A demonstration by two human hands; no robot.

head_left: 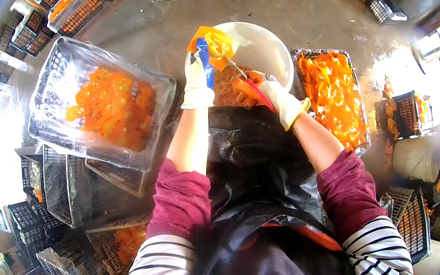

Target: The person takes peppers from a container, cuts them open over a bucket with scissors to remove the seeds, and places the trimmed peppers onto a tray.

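Scanning from my remote seat, I start at the film-lined crate (49, 82) outward of the left hand (198, 76); its loose plastic might snag that forearm if the arm swung wide. The left hand has its gloved fingers closed on a thin orange piece (212, 43), and some fingertips are hidden behind it, so I can't judge how firm the pinch is. A weak grip on something that looks slick could let it twist or drop. Between the hands, the greater danger as I see it is the red-handled tool (261, 95): its metal end points at the piece close to the left fingers, and a skid or a hard push could cut the glove. The right hand (275, 93) is wrapped around the handle; I can't tell whether it is a knife or scissors, or whether the orange matter by those fingers is held too. As for position, the piece sits at the left hand's fingertips, ahead and to the left of the right hand, above the white tub (265, 41). Wet-looking orange contents (227, 86) lie below, between both hands. Just outward of the right hand stands a crate heaped with orange pieces (333, 99), apart from the glove.
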